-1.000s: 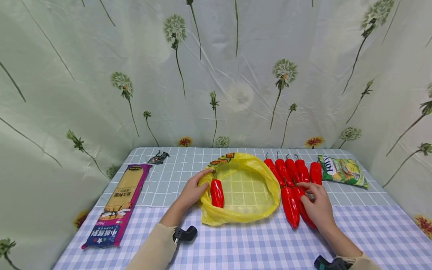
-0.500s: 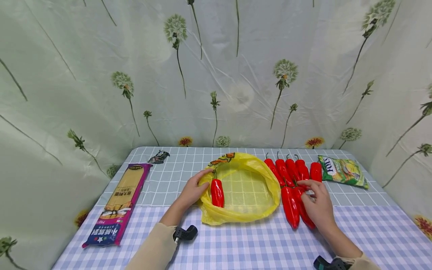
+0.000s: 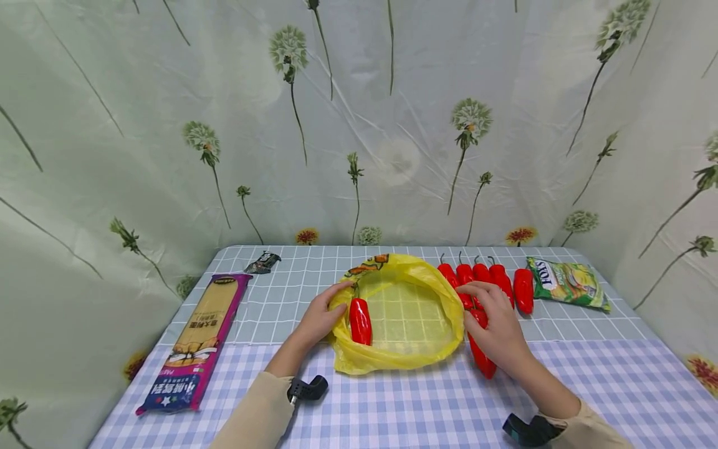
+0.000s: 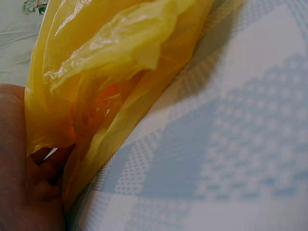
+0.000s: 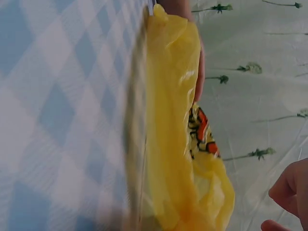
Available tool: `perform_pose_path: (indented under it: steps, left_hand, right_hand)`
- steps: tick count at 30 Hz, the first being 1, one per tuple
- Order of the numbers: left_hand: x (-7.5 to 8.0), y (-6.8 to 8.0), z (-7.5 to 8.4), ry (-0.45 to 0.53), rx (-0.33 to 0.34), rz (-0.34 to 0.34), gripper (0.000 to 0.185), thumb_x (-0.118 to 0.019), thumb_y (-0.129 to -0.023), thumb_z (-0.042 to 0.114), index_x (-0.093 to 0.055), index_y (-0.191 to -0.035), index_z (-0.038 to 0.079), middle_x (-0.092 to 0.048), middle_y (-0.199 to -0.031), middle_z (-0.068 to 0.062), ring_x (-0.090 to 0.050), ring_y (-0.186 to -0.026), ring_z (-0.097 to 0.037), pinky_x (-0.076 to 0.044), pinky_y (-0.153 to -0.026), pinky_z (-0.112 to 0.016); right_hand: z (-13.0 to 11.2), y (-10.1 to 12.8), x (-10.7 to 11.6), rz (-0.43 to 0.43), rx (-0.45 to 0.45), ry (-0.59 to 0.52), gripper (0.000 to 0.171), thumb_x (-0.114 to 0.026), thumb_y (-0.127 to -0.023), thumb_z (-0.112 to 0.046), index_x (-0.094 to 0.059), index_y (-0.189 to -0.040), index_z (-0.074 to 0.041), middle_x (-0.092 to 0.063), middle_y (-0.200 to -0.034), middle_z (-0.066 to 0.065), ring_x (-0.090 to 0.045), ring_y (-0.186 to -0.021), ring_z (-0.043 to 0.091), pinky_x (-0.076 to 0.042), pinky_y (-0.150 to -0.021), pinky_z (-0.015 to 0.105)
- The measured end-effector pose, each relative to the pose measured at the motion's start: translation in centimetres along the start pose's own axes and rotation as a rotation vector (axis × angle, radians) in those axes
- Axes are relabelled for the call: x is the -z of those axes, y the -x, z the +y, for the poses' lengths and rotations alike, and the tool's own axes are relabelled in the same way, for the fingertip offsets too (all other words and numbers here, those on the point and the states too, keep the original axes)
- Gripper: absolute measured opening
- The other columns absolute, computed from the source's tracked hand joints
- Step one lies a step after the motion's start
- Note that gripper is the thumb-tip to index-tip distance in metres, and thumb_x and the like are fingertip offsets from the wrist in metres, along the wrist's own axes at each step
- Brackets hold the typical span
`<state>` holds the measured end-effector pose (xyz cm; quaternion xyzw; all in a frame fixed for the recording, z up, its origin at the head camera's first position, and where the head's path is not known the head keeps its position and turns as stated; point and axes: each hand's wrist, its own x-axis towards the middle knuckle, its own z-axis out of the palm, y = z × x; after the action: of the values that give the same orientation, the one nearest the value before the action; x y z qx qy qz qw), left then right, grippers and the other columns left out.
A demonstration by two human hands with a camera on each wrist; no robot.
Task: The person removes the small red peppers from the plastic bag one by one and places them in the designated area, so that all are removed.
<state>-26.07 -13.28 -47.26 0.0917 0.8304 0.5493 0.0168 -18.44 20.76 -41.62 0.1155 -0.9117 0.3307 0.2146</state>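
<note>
A yellow plastic bag [image 3: 409, 349] lies open in the middle of the table. One red pepper [image 3: 360, 321] sits inside it by the left rim. My left hand [image 3: 321, 317] grips that rim, and in the left wrist view the bag [image 4: 120, 72] bunches against my left hand [image 4: 29, 183]. My right hand [image 3: 493, 321] hovers with bent fingers over the red peppers just right of the bag. One pepper [image 3: 481, 355] pokes out from under the palm. In the right wrist view my fingers [image 5: 288, 190] hold nothing red beside the bag [image 5: 173, 125].
A row of red peppers [image 3: 493, 274] and a lone one [image 3: 523, 290] lie behind my right hand. A green snack packet [image 3: 568, 284] is at the far right. A long pasta pack [image 3: 196, 340] and a small dark wrapper [image 3: 262, 262] lie at the left. Flowered curtains close in the table.
My right hand has moved left from the two near peppers to the bag's right rim, so only one near pepper shows. My left hand and the bag have stayed put.
</note>
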Motion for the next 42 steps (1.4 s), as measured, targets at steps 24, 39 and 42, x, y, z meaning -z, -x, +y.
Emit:
perform_pose_path:
  steps: [24, 39, 42]
  left_hand:
    - [-0.1, -0.2, -0.3, -0.024, -0.039, -0.005, 0.050, -0.057, -0.094, 0.011, -0.057, -0.139, 0.031, -0.048, -0.154, -0.009, -0.045, -0.141, -0.033, -0.036, -0.118, -0.054]
    - [0.1, -0.1, -0.5, -0.002, -0.014, -0.009, 0.049, -0.057, -0.095, 0.011, -0.056, -0.140, 0.031, -0.047, -0.154, -0.008, -0.041, -0.145, -0.033, -0.031, -0.120, -0.056]
    - [0.2, -0.1, -0.4, -0.001, -0.022, -0.006, 0.049, -0.057, -0.094, 0.011, -0.057, -0.140, 0.031, -0.048, -0.154, -0.009, -0.042, -0.144, -0.033, -0.032, -0.120, -0.056]
  right_hand:
    - [-5.8, -3.3, -7.2, -0.365, -0.076, -0.279, 0.057, -0.071, -0.087, -0.012, -0.050, -0.140, -0.017, -0.047, -0.141, 0.015, -0.055, -0.122, 0.033, -0.058, -0.092, 0.045]
    - [-7.0, -3.5, -11.4, -0.503, -0.112, -0.418, 0.060, -0.071, -0.090, -0.017, -0.045, -0.144, -0.016, -0.044, -0.141, 0.018, -0.055, -0.121, 0.030, -0.058, -0.091, 0.042]
    - [-7.2, -3.6, -11.8, -0.510, -0.107, -0.414, 0.061, -0.070, -0.090, -0.017, -0.044, -0.145, -0.016, -0.044, -0.142, 0.018, -0.055, -0.121, 0.030, -0.058, -0.091, 0.042]
